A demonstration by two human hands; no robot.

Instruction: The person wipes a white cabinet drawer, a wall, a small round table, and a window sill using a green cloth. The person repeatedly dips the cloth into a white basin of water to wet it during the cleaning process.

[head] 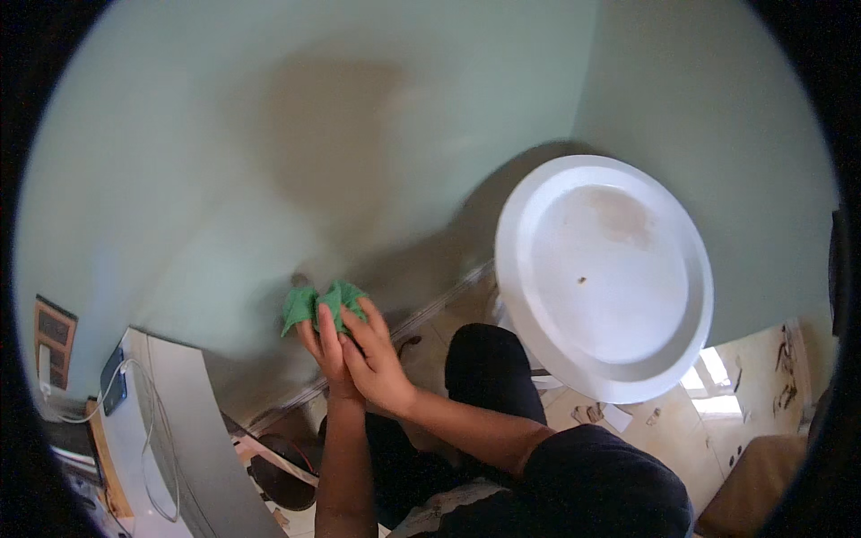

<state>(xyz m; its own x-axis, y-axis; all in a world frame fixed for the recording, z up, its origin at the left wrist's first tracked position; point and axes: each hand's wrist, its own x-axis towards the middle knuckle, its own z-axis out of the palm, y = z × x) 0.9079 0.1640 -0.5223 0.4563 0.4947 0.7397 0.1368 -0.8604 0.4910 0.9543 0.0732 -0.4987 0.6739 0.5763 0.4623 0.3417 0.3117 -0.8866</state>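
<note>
A crumpled green cloth [341,296] is gathered in front of the pale green wall [235,222], with a corner of it hanging to the left. My left hand [327,353] grips it from below, fingers pointing up. Across that hand lies my right hand [380,370], its fingers also on the cloth and its palm side partly hidden. Whether the cloth touches the wall, I cannot tell. Just above the cloth, a small dark patch [300,278] shows on the wall.
To my right stands a large round white plastic tray or basin [605,289] with a brownish smear and a small dark speck. At left, a phone [114,381] with a white cable rests on a white cabinet [195,430], below a wall socket panel [56,339]. Debris lies on the tiled floor [679,430].
</note>
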